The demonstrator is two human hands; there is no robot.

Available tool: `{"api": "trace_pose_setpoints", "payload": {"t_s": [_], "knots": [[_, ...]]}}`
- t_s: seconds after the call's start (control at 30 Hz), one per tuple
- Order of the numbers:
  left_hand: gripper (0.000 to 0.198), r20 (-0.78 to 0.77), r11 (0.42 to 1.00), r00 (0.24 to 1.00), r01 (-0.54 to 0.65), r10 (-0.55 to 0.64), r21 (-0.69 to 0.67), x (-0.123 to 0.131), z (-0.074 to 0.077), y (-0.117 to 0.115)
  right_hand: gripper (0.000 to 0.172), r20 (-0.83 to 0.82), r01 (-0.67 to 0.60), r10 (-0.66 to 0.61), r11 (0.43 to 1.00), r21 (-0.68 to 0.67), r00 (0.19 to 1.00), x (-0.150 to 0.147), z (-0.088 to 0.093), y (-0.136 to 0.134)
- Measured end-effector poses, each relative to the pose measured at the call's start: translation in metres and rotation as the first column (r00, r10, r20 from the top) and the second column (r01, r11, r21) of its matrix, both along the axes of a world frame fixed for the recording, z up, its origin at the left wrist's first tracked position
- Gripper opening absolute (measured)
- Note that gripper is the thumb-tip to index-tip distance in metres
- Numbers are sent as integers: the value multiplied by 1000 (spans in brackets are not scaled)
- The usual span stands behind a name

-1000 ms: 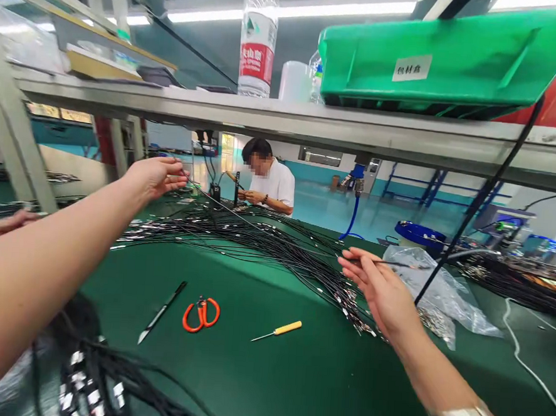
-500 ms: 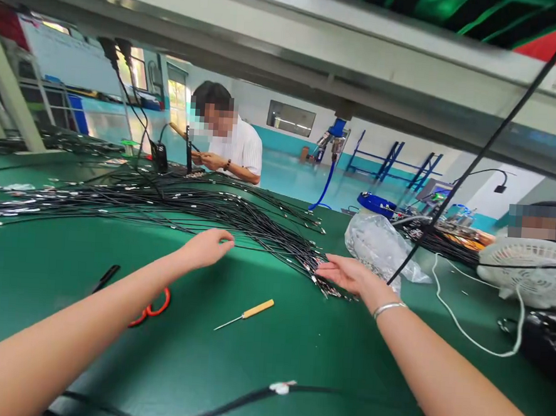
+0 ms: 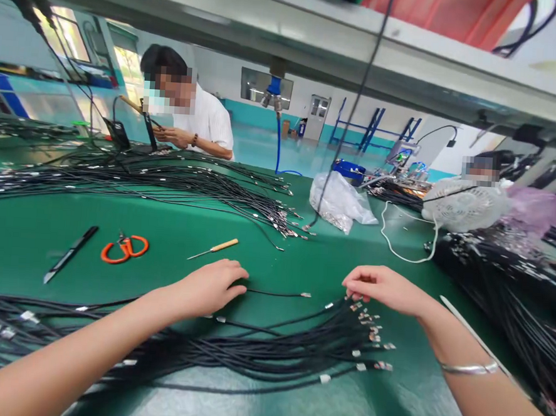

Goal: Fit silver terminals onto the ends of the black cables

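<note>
My left hand [image 3: 212,285] lies low on the green table [image 3: 173,227], fingers closed over a single thin black cable [image 3: 277,293] whose metal tip points right. My right hand [image 3: 383,288], a silver bracelet [image 3: 468,368] on its wrist, has its fingers curled together on the metal-tipped ends [image 3: 363,313] of a near bundle of black cables [image 3: 260,351]. That bundle runs left under my forearm. The two hands are apart, with the single cable's tip between them. A larger pile of black cables [image 3: 180,183] spreads across the far side of the table.
Orange scissors [image 3: 125,249], a black blade tool [image 3: 70,253] and a yellow-handled pick [image 3: 214,248] lie beyond my left hand. A plastic bag [image 3: 339,202], white fan [image 3: 461,203] and more cables [image 3: 504,278] sit right. A person [image 3: 193,118] works opposite; a shelf [image 3: 316,41] hangs overhead.
My view dropped and both hands came back from the far pile to the near bundle. My left hand moved down onto the single cable; my right hand curled over the bundle's ends.
</note>
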State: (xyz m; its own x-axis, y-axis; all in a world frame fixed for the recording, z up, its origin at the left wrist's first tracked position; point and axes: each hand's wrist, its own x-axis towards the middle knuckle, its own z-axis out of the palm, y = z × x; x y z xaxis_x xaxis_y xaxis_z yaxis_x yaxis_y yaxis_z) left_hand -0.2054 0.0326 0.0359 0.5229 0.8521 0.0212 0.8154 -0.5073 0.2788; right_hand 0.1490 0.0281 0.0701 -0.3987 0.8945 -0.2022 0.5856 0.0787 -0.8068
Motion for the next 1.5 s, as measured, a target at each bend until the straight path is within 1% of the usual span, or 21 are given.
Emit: {"api": "trace_pose_setpoints", "payload": {"t_s": [0.07, 0.1, 0.17, 0.23, 0.3, 0.33, 0.43, 0.5, 0.53, 0.6, 0.67, 0.73, 0.87, 0.93, 1.03, 1.1, 1.3, 1.37, 1.43, 1.5], "knots": [[24, -25, 999, 1000, -5, 6, 36, 8, -13, -5, 29, 23, 85, -87, 994, 71, 996, 25, -15, -2], [22, -24, 998, 999, -20, 21, 52, 12, -17, -5, 30, 29, 127, -132, 985, 118, 991, 33, -22, -3], [17, -14, 996, 998, -57, 58, 64, 19, -21, -2, 30, 1, 193, -198, 958, 214, 980, 41, -34, -3], [14, -16, 995, 996, -84, 85, 52, 26, -20, 2, 33, -72, 210, -198, 939, 271, 978, 40, -44, -3], [14, -27, 994, 995, -95, 96, 46, 33, -18, 3, 37, -137, 187, -153, 940, 285, 979, 34, -53, -2], [14, -29, 994, 994, -100, 101, 45, 36, -18, 2, 35, -143, 163, -126, 946, 282, 982, 31, -57, -1], [13, -32, 992, 993, -116, 118, 53, 48, -18, -4, 24, -63, 60, -43, 954, 293, 997, 24, -69, 1], [13, 3, 990, 991, -133, 133, 50, 57, -19, -10, 22, -15, 12, -8, 949, 314, 1000, 23, -74, 1], [14, 38, 989, 989, -144, 143, 35, 63, -19, -13, 22, -12, 11, -7, 947, 321, 1000, 23, -75, 1], [16, 130, 987, 979, -158, 160, -25, 73, -19, -16, 22, -60, 75, -58, 942, 327, 996, 25, -74, 0], [19, 204, 981, 962, -163, 182, -103, 80, -18, -16, 23, -157, 167, -125, 939, 300, 980, 27, -71, 0], [21, 241, 971, 948, -173, 209, -162, 85, -18, -15, 25, -243, 214, -150, 941, 261, 958, 27, -68, 1], [23, 271, 956, 932, -179, 240, -232, 84, -18, -9, 22, -265, 180, -125, 964, 195, 956, 25, -67, 2], [24, 288, 953, 926, -172, 243, -251, 83, -18, -8, 21, -304, 176, -126, 974, 145, 944, 23, -67, 2], [25, 301, 951, 921, -169, 246, -257, 82, -18, -8, 22, -398, 187, -156, 982, 41, 904, 22, -67, 1], [25, 303, 954, 923, -161, 237, -254, 82, -19, -8, 23, -425, 194, -184, 981, -21, 886, 21, -67, 0], [23, 274, 963, 938, -154, 213, -223, 80, -21, -12, 26, -513, 160, -206, 978, -134, 833, 19, -62, -3], [23, 255, 969, 945, -159, 206, -192, 81, -20, -14, 28, -536, 163, -230, 972, -169, 813, 18, -61, -4], [23, 243, 979, 953, -147, 179, -143, 87, -16, -17, 29, -540, 176, -247, 968, -181, 804, 18, -59, -5], [23, 250, 989, 959, -111, 133, -100, 101, -9, -21, 30, -530, 186, -244, 969, -161, 812, 17, -58, -7]]}}
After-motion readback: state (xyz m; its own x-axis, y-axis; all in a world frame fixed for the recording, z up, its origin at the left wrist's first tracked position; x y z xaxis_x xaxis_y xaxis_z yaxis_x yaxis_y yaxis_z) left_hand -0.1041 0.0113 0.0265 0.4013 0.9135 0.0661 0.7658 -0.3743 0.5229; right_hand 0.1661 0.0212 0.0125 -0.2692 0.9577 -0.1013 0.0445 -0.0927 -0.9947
